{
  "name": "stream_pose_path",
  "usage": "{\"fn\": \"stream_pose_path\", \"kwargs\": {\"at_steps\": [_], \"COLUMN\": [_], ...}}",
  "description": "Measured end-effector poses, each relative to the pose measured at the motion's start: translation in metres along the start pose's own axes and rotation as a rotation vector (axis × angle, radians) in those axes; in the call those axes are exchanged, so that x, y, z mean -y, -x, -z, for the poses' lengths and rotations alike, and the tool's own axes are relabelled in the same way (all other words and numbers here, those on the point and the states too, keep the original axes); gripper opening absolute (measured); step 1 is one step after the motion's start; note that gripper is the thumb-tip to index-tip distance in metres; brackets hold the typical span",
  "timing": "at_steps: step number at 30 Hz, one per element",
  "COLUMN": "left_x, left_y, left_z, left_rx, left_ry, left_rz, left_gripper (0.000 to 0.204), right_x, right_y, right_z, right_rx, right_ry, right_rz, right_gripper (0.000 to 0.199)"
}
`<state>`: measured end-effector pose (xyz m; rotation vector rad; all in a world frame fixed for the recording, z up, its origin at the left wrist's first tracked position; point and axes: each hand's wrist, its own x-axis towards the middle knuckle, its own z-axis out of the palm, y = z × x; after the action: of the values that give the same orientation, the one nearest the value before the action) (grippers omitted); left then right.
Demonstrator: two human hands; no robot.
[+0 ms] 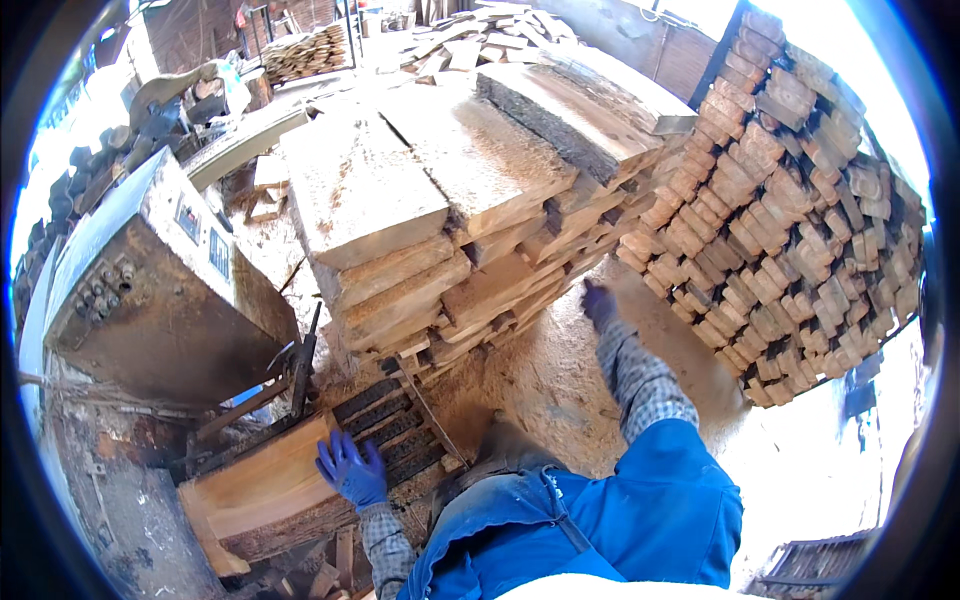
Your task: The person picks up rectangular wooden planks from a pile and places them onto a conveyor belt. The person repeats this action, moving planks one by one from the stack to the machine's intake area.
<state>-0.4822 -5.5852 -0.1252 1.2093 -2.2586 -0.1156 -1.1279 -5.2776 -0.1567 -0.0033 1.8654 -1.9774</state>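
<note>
Left hand [352, 470], blue-gloved, lies flat on the plank [265, 485] at seven o'clock, fingers pressed together over its end. Right hand [598, 303], gloved, reaches toward the board stack [440, 200] at twelve o'clock; finger state cannot be told. Sawing machine [150, 290] at nine o'clock.

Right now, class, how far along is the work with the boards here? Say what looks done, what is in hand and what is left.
Done: a tall stack of sawn planks and a pile of short blocks stand ready. In hand: the left hand, gloved in blue, rests on a board lying at the grey machine; the right hand reaches toward the stack, holding nothing. Left: that board has not joined the stack.
</note>
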Motion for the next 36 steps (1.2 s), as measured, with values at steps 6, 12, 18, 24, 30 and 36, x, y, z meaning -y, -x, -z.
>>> {"fn": "stream_pose_path", "kwargs": {"at_steps": [6, 12, 18, 24, 30, 36], "left_x": [0.055, 0.058, 0.070, 0.061, 0.085, 0.074], "left_y": [-0.003, 0.000, 0.001, -0.002, -0.002, 0.003], "left_z": [0.021, 0.018, 0.019, 0.034, 0.036, 0.000], "left_rx": [0.036, 0.079, 0.096, 0.084, 0.013, 0.114], "left_ry": [-0.255, -0.350, -0.394, -0.420, -0.398, -0.390], "left_rz": [0.026, 0.007, -0.047, -0.023, -0.026, -0.055], "left_gripper": [0.047, 0.046, 0.045, 0.039, 0.034, 0.042], "right_x": [0.124, 0.224, 0.280, 0.293, 0.266, 0.274], "right_y": [-0.056, -0.130, -0.180, -0.201, -0.226, -0.186], "right_z": [-0.113, -0.079, -0.050, -0.064, -0.068, -0.001], "right_rx": [-0.409, -0.639, -0.591, -0.490, -0.495, -0.473], "right_ry": [0.222, 0.336, 0.378, 0.387, 0.356, 0.275], "right_rz": [0.384, 0.558, 0.572, 0.630, 0.647, 0.718], "right_gripper": [0.058, 0.080, 0.087, 0.070, 0.056, 0.039]}}
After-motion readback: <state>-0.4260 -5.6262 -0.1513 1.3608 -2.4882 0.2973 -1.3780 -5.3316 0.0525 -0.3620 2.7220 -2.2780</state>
